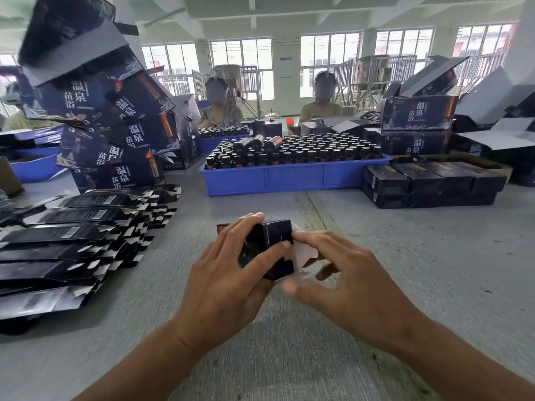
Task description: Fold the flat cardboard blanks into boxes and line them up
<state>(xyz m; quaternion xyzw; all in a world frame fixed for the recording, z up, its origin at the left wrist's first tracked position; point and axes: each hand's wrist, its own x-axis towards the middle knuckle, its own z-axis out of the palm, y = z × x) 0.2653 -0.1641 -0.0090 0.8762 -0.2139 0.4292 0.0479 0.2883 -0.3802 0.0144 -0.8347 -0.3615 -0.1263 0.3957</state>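
Observation:
A small dark cardboard box is held over the middle of the grey table. My left hand grips its body, fingers curled over the top and thumb along the near side. My right hand pinches the white end flaps at the box's right end, index finger on top and thumb below. A fanned stack of flat dark blanks lies at the left. Finished dark boxes stand in rows at the right, two layers high.
A blue tray full of small dark bottles sits beyond my hands. Tall piles of larger printed cartons rise at the left, with more cartons at the right. Two people sit across the table.

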